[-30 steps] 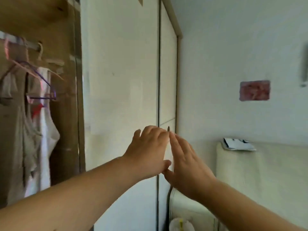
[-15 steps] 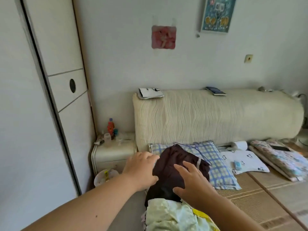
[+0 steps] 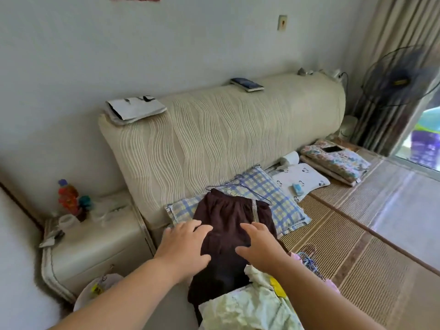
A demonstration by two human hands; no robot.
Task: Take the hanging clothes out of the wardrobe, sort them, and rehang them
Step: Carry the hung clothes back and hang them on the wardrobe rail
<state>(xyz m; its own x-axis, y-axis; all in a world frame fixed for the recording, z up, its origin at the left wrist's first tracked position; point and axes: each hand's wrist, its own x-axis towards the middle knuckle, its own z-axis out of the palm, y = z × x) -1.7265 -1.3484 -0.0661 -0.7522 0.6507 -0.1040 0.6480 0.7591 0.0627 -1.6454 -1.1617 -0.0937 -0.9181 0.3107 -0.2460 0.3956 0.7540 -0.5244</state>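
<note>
A dark brown garment (image 3: 228, 217) with a striped side band lies on the bed, its top over a blue checked pillow (image 3: 278, 201). A thin wire hanger (image 3: 240, 186) shows at its waistband. My left hand (image 3: 183, 246) hovers at the garment's left edge with fingers spread and relaxed. My right hand (image 3: 259, 246) is over its right side, fingers also spread. Neither hand holds anything. A pale green garment (image 3: 247, 306) lies crumpled in front, overlapping the brown one. More hangers (image 3: 309, 260) lie to the right, partly behind my right arm.
A cream padded headboard (image 3: 214, 139) runs along the wall with papers (image 3: 135, 109) and a book (image 3: 247, 85) on top. A bedside cabinet (image 3: 95, 244) with bottles stands at left, a bin (image 3: 95, 289) below it. Folded bedding (image 3: 333, 163) and a fan (image 3: 400, 77) are at right. A woven mat (image 3: 357, 234) covers the bed.
My view swung from the wardrobe doors round to the bed and then down. Both hands came down over the brown garment, fingers spreading apart.
</note>
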